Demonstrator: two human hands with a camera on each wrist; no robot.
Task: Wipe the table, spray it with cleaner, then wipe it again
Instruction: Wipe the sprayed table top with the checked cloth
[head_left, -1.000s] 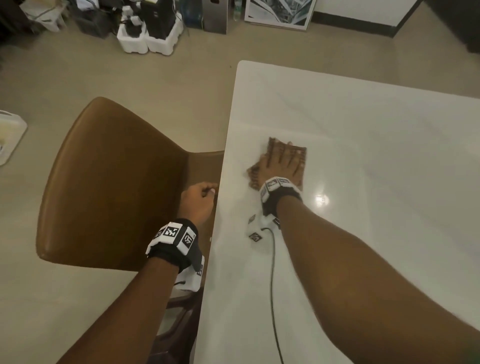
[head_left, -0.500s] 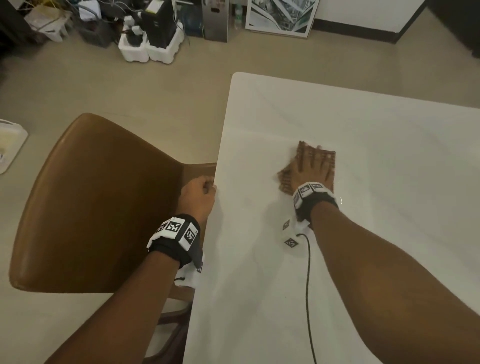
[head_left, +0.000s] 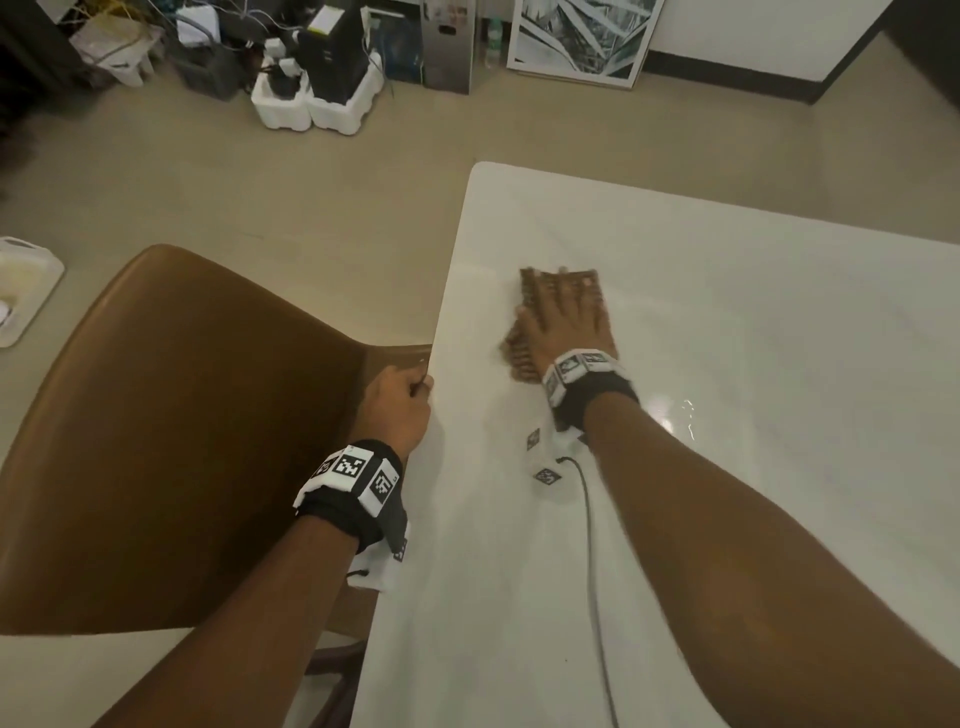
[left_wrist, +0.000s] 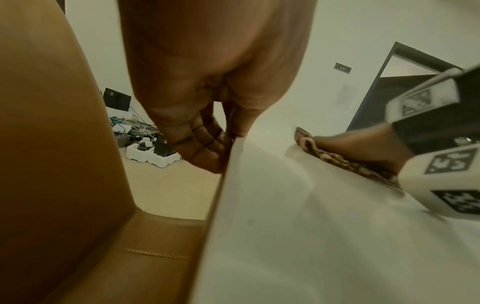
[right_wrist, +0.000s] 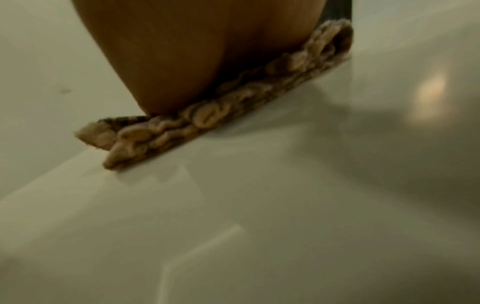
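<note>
A brown textured cloth (head_left: 535, 286) lies on the white table (head_left: 727, 338) near its left edge. My right hand (head_left: 569, 317) presses flat on the cloth with straight fingers. The right wrist view shows the cloth (right_wrist: 207, 117) squashed under the palm (right_wrist: 194, 51) on the glossy top (right_wrist: 259, 205). My left hand (head_left: 402, 405) holds the table's left edge. In the left wrist view its curled fingers (left_wrist: 207, 144) press against the edge (left_wrist: 228, 164) with the thumb on top. That view also shows the cloth (left_wrist: 335, 160) under the right hand (left_wrist: 358, 144).
A brown leather chair (head_left: 182, 415) stands tight against the table's left side. A thin cable (head_left: 592, 545) runs from the right wrist along the tabletop. On the floor beyond are white foam boxes (head_left: 311, 109), a framed picture (head_left: 582, 36) and a white tray (head_left: 21, 301).
My right hand slid the cloth to the right, then back left and a little farther up the table. The left hand has stayed on the table edge.
</note>
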